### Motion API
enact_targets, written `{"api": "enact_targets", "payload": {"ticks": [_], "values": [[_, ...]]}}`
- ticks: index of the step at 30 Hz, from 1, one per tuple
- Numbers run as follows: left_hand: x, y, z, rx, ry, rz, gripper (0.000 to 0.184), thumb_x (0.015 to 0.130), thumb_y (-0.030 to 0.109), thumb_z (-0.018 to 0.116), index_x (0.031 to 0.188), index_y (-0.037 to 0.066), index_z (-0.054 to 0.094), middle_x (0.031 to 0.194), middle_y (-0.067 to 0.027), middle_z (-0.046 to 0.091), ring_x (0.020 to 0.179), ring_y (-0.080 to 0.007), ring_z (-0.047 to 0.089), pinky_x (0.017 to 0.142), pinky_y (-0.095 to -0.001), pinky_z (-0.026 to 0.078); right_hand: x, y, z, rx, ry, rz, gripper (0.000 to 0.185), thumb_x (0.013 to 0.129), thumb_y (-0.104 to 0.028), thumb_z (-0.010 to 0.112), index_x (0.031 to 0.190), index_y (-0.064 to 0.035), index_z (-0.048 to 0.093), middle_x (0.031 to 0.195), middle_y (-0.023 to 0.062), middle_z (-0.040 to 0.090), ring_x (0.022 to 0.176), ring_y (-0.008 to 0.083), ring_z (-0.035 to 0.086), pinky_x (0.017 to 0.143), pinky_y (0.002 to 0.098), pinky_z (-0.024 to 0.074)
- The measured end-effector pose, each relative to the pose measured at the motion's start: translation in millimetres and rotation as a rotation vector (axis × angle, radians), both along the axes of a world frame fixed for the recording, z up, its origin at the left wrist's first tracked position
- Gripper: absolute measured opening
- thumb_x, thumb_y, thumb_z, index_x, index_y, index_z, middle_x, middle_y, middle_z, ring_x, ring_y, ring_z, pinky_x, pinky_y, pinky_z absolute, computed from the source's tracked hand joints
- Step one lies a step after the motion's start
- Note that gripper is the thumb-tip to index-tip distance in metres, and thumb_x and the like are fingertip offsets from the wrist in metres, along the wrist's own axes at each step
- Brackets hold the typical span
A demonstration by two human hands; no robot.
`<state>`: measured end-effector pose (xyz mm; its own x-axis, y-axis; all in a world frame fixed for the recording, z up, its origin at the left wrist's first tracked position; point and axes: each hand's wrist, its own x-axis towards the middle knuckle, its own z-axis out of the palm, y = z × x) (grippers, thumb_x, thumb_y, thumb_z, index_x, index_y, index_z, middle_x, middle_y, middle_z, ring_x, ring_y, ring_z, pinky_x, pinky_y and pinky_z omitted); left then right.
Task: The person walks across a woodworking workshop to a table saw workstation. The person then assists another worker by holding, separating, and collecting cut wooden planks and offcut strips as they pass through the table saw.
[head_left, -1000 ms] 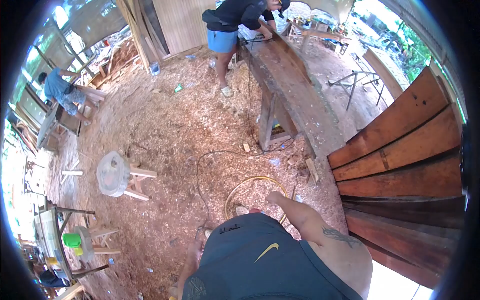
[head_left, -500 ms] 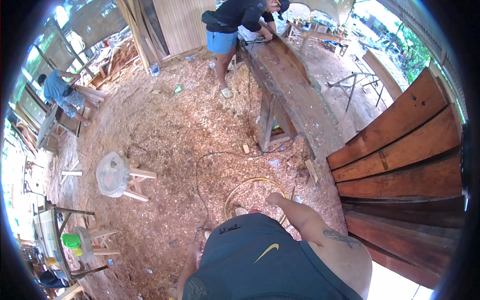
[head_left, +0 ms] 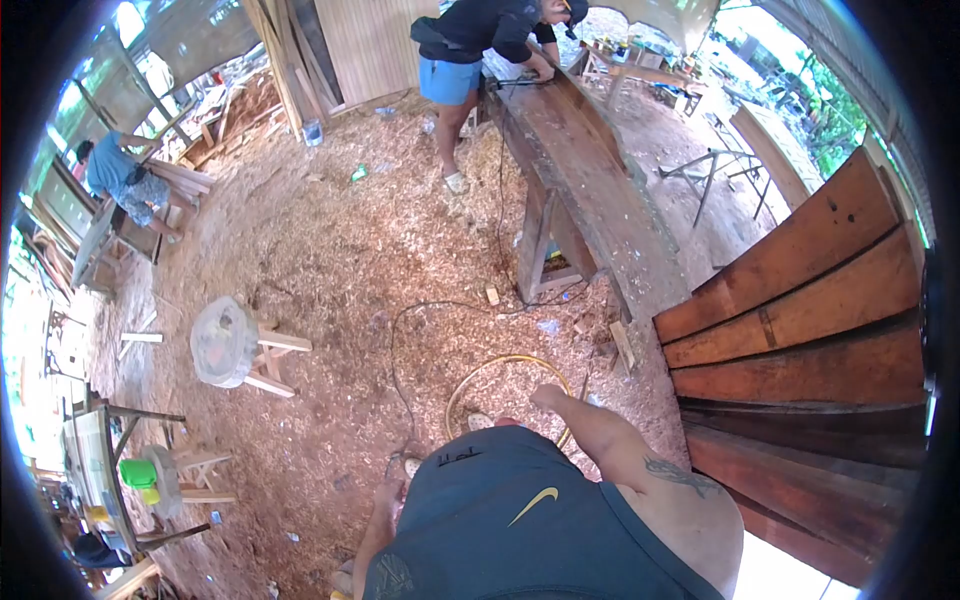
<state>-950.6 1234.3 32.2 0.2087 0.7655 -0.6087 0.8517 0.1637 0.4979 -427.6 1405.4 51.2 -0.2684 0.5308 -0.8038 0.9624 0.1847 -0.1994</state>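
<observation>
My right hand [head_left: 547, 397] hangs in front of my body, its fingers curled, over the right side of a yellow hoop [head_left: 462, 385] that lies on the wood shavings. What it holds, if anything, is too small to make out. Low on the left side of my body is my left hand [head_left: 390, 492], partly hidden by my shirt [head_left: 500, 510]; its fingers are not clear. A dark cable [head_left: 394, 350] runs over the ground close to it.
A person [head_left: 460, 60] bends over a long wooden beam [head_left: 600, 180] on a trestle. Another person [head_left: 125, 180] works at the far left. Round-topped stools [head_left: 222, 342] stand left. Large planks [head_left: 800, 290] lean at right.
The view has shifted slightly. My left hand appears a little higher beside my body, while my right hand stays nearly where it was.
</observation>
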Motion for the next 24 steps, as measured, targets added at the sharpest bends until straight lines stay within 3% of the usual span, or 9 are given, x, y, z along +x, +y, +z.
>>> {"api": "enact_targets", "payload": {"ticks": [3,6,9,12,18,21,24], "values": [[2.9,1.8,-7.1,-0.477,-0.45,0.859,0.012,0.085,0.015,0.055,0.077,0.008,0.06,0.062,-0.0045,0.055,0.054,-0.0173,0.056,0.048,-0.0331,0.045,-0.2,-0.3,-0.4,0.046,0.002,0.013,0.02,0.077,-0.012,0.061,0.094,-0.0104,0.072,0.093,0.0174,0.069,0.087,0.0345,0.069,0.069,0.0449,0.056],[3.6,2.9,-8.2,-0.496,-0.506,0.956,0.012,0.085,0.015,0.056,0.076,0.008,0.059,0.062,-0.0043,0.054,0.052,-0.0166,0.053,0.046,-0.0321,0.043,0.2,0.4,-1.7,0.078,0.002,0.049,0.021,0.077,-0.013,0.061,0.095,-0.0108,0.072,0.093,0.0171,0.07,0.088,0.0345,0.069,0.07,0.0451,0.0561],[-1.3,-1.2,0.5,0.369,-0.003,-0.183,0.015,0.087,0.017,0.055,0.074,0.009,0.057,0.06,-0.0032,0.051,0.048,-0.0154,0.05,0.042,-0.0306,0.041,0.0,-0.1,1.0,0.117,-0.009,0.123,0.022,0.077,-0.013,0.061,0.095,-0.0105,0.072,0.093,0.0169,0.07,0.087,0.0349,0.069,0.07,0.0451,0.0561],[10.6,7.7,3.5,-0.439,-0.554,0.986,0.013,0.085,0.016,0.056,0.075,0.008,0.057,0.061,-0.0035,0.052,0.048,-0.0153,0.05,0.041,-0.0299,0.041,-1.3,-0.3,-0.2,0.157,0.011,0.099,0.021,0.077,-0.013,0.061,0.094,-0.0096,0.072,0.091,0.0173,0.07,0.086,0.035,0.069,0.069,0.045,0.0561],[15.6,6.7,10.2,-0.438,-0.566,1.124,0.009,0.084,0.013,0.058,0.076,0.008,0.058,0.062,-0.0032,0.05,0.05,-0.0141,0.049,0.04,-0.029,0.039,-8.1,0.6,12.4,0.185,0.004,0.088,0.02,0.077,-0.013,0.061,0.092,-0.009,0.072,0.088,0.0181,0.07,0.086,0.035,0.069,0.069,0.045,0.0559],[8.0,7.6,-2.4,-0.511,-0.563,1.107,0.006,0.081,0.013,0.061,0.08,0.007,0.059,0.065,-0.0066,0.056,0.054,-0.0213,0.057,0.046,-0.0356,0.047,-10.2,3.2,14.8,0.14,-0.003,0.109,0.02,0.076,-0.012,0.062,0.093,-0.0091,0.072,0.088,0.0181,0.07,0.087,0.0347,0.069,0.07,0.0454,0.0558],[-4.6,-1.6,-2.2,0.302,0.206,-0.276,0.008,0.078,0.013,0.063,0.084,0.009,0.062,0.076,-0.0104,0.064,0.071,-0.0292,0.065,0.061,-0.0415,0.053,-11.5,6.1,7.7,0.133,0.014,0.098,0.021,0.075,-0.012,0.064,0.094,-0.0092,0.072,0.09,0.0178,0.07,0.087,0.0341,0.069,0.072,0.0455,0.0559]]}}
